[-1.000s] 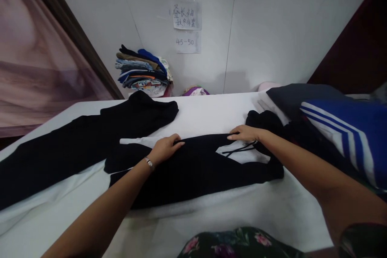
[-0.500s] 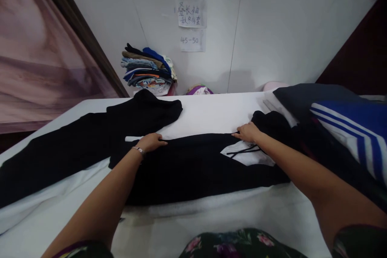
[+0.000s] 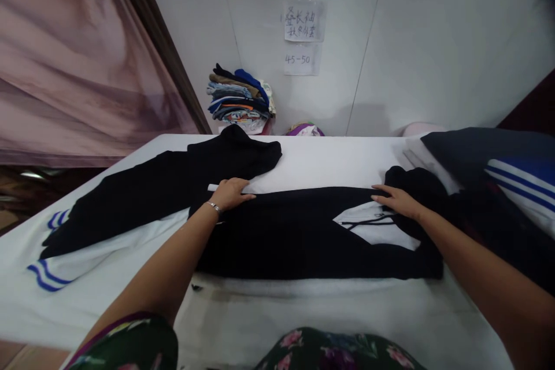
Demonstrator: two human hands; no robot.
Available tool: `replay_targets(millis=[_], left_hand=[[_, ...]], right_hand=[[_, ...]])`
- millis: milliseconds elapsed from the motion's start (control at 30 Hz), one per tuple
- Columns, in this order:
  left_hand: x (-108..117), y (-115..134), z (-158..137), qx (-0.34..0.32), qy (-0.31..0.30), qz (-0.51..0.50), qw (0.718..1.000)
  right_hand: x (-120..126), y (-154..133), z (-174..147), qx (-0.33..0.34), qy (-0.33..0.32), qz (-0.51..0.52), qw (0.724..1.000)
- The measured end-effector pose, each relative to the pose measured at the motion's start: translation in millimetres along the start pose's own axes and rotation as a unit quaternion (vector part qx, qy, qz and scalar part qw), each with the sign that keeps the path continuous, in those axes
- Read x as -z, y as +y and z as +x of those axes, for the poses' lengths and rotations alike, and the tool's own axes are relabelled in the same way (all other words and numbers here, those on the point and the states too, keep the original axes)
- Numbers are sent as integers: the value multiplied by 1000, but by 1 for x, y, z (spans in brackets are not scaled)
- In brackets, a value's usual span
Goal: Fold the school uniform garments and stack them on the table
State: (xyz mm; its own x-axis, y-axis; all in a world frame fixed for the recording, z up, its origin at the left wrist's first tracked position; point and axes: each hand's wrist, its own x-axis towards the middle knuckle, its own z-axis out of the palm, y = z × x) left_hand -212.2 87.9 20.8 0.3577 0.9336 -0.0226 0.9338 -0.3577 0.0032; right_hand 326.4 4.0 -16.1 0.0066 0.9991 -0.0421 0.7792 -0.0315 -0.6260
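Observation:
A black hooded jacket lies folded lengthwise across the table in front of me, with a white lining and dark drawstring showing at its neck opening. My left hand rests on its far edge near the left end, fingers slightly apart. Over the far edge by the neck opening is my right hand, its thumb and fingers spread. To the right of the opening the black hood is bunched up. Another long black garment stretches out to the left, on top of a white garment with blue-striped ends.
Folded clothes, among them a dark grey piece and a blue piece with white stripes, lie at the right. Beyond the white table, a stack of folded clothes stands by the wall. A pink curtain hangs at left.
My view has turned left, so things appear further right. My right hand's fingers have spread from a pinch at the jacket's edge. The jacket's near side looks straighter.

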Motion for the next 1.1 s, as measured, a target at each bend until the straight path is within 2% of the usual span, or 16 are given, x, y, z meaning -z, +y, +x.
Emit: replay_targets(millis=[200,267,333,400,467,567,667,733,833,933,1000,1100], left_hand=[[3,5,-4,-6,-22,75,997],[16,2,-4,29,-17,80,996],[34,-8,-2,94,-8,75,993],[50,-22,1,143,-10,61,988],[56,-35,2,168,-21,56,984],[45,-46,-3,171,-40,76,981],[25,-49,-9,143,-38,95,984],[19,-51,-10,136,-30,88,986],[24,-51,-8,134,-1,57,989],[33,-32,-9,89,72,28,993],[32,-4,-15,19,105,3,994],[18,49,-31,-95,106,-28,989]], right_hand=[[-2,-5,-5,11,-14,-98,995],[2,-11,-4,9,-17,-135,991],[7,-20,2,3,-5,-176,984],[9,-33,11,3,27,-213,977],[4,-47,23,17,57,-232,971],[-19,-61,38,65,55,-237,968],[-44,-59,47,90,39,-227,969],[-52,-51,47,84,46,-195,976],[-52,-42,41,78,75,-134,985],[-48,-40,27,127,129,-133,974],[-43,-36,16,149,155,-158,964],[-23,-20,-1,113,198,-186,956]])
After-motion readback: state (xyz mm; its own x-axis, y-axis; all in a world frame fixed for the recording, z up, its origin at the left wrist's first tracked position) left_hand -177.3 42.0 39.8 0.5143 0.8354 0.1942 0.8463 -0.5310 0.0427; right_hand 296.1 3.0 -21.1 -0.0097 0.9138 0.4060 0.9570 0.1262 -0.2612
